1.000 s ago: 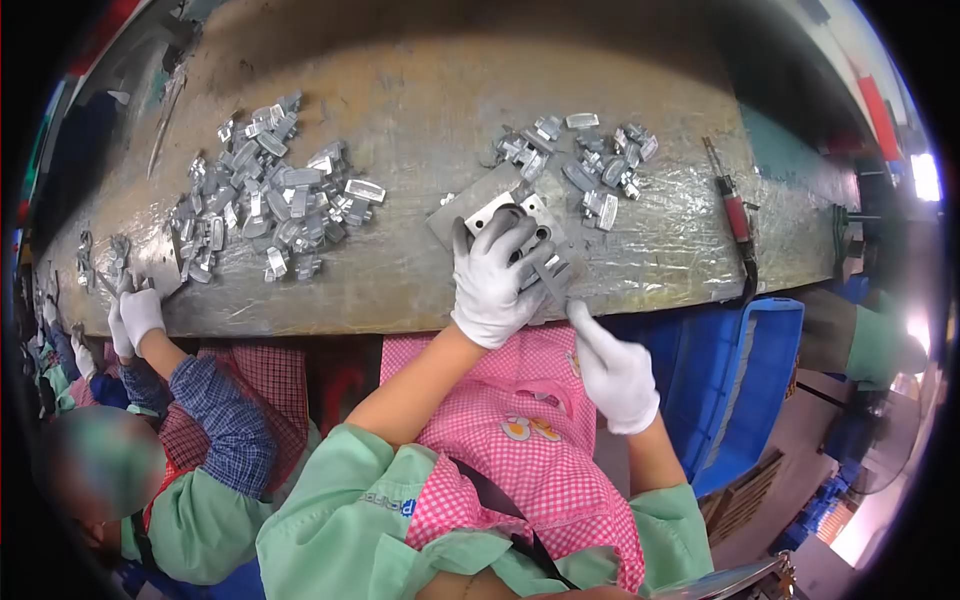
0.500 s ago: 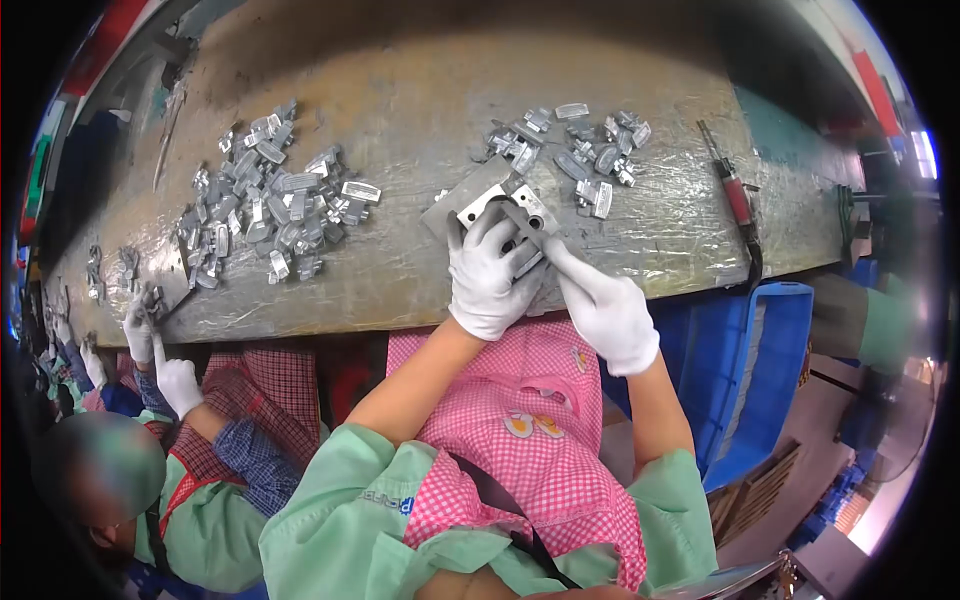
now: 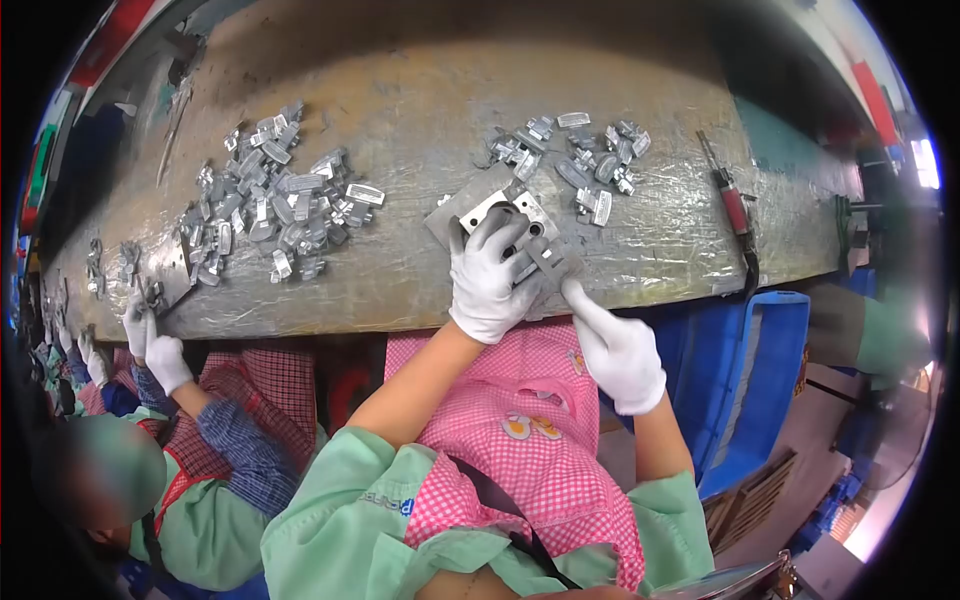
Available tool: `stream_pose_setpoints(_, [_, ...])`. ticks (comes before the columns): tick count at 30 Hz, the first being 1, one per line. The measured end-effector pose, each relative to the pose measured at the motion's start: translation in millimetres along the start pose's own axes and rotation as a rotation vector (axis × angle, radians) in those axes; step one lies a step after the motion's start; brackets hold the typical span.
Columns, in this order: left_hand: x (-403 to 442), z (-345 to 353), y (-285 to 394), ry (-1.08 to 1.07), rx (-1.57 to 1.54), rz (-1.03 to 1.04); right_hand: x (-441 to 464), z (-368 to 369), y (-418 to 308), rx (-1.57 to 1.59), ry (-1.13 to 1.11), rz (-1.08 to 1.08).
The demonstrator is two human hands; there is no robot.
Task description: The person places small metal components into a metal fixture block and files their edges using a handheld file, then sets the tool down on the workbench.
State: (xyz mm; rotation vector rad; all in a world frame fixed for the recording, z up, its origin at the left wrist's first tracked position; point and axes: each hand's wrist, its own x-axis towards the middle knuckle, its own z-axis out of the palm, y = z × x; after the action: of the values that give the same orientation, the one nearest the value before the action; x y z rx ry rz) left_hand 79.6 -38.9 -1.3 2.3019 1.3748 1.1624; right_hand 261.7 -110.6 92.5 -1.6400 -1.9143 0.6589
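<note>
My left hand (image 3: pixel 488 285), in a white glove with greyed fingertips, lies over a metal block with round holes (image 3: pixel 537 212). Its fingers are closed on a small grey metal part (image 3: pixel 543 257) at the block's near right side. My right hand (image 3: pixel 622 358), gloved too, is just right of that part, fingers curled and greyed fingertips close to it. What the right fingers hold, if anything, is blurred. The block rests on a flat metal plate (image 3: pixel 440 218). Beyond it lies a small pile of grey metal castings (image 3: pixel 600 160).
A larger heap of castings (image 3: pixel 280 200) covers the table (image 3: pixel 420 110) to the left. A red-handled tool with a cable (image 3: pixel 735 208) lies on the right. Blue bins (image 3: pixel 760 390) stand below the edge. A co-worker (image 3: pixel 215 500) works at the left.
My right hand has drawn back toward the table's near edge, away from the block's holes. My left hand stays on the block. The co-worker's hands have come closer together.
</note>
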Motion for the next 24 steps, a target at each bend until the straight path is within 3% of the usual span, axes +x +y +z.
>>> stream_pose_setpoints(8, [-5, 9, -4, 0.065, -0.034, 0.02, 33, 9, 4, 0.038, -0.081, 0.112])
stream_pose_setpoints(13, [0, 3, -2, 0.058, -0.027, 0.035, 9, 9, 9, -0.003, 0.044, -0.087])
stream_pose_setpoints(16, [2, 2, 0, 0.056, -0.046, 0.051, 40, 14, 11, -0.106, -0.072, 0.182])
stream_pose_setpoints(18, [3, -1, 0, 0.06, -0.034, 0.057, 44, 41, 63, 0.095, 0.222, 0.005])
stream_pose_setpoints(21, [-1, 1, -2, 0.067, -0.041, 0.04, 70, 27, 83, 0.04, 0.31, 0.421])
stream_pose_setpoints(24, [-1, 1, -1, 0.071, -0.047, 0.051, 89, 27, 108, 0.009, 0.297, 0.433])
